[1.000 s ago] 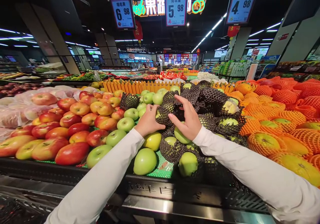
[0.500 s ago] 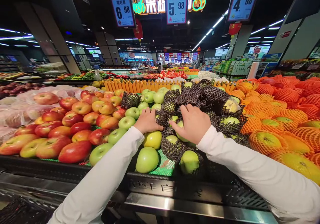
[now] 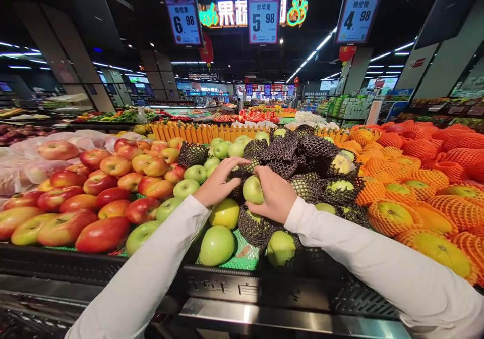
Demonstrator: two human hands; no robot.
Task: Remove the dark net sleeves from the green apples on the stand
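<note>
A green apple [image 3: 253, 189] is gripped by my right hand [image 3: 276, 196], its thumb below and its fingers along the right side and top. My left hand [image 3: 218, 183] is just left of that apple, fingers stretched out and thumb apart, with nothing visibly held. The left fingertips are close to the right hand's fingers; whether they touch anything cannot be seen. Below the left hand lie a yellowish apple [image 3: 224, 214] and a large green apple [image 3: 217, 245]. Black foam nets [image 3: 280, 152] wrap more green apples behind and right of my hands.
Red-yellow apples [image 3: 102, 182] fill the left side. Oranges in orange nets [image 3: 412, 218] lie at right. A black crate edge [image 3: 242, 281] runs along the front, and a yellow little fence [image 3: 181, 133] stands behind. Price screens [image 3: 263, 13] hang overhead.
My right hand has closed round a green apple and drawn it slightly left and up from among the netted ones. My left hand has lifted off the fruit and opened its thumb.
</note>
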